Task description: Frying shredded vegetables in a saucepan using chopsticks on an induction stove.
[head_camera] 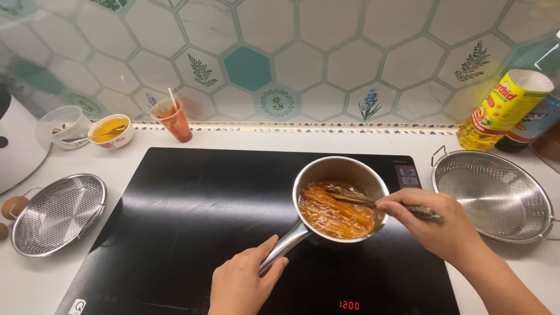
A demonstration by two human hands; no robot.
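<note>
On the black induction cooktop (192, 221), right of its middle, sits a small steel saucepan (341, 175) full of orange, glossy liquid with strips of something in it. Left hand (242, 280) comes in from the bottom edge and has the saucepan's long handle (286, 248), fingers curled together around the metal with the thumb lying along the top, holding it firm. Right hand (434, 219) is just right of the saucepan, fingertips pinched together on a pair of dark chopsticks (373, 201) whose tips reach over the rim and down into the orange mix. A red digital readout glows on the cooktop's front edge, below the saucepan. Off to the right of the saucepan, on the white counter (35, 286), rests a wide steel strainer bowl (496, 195) with two handles, and behind that stand a yellow bottle of cooking oil (501, 111) and a darker bottle beside it. Far left of the saucepan lies a smaller mesh strainer (58, 213), with brown eggs (13, 207) just beyond its handle at the frame's edge. Up by the hexagon-tiled wall, left and behind the saucepan, there's an orange plastic cup (174, 119) with a stick in it, a small bowl (111, 131) of yellow liquid with a spoon, and a clear tub (61, 122) next to it.
</note>
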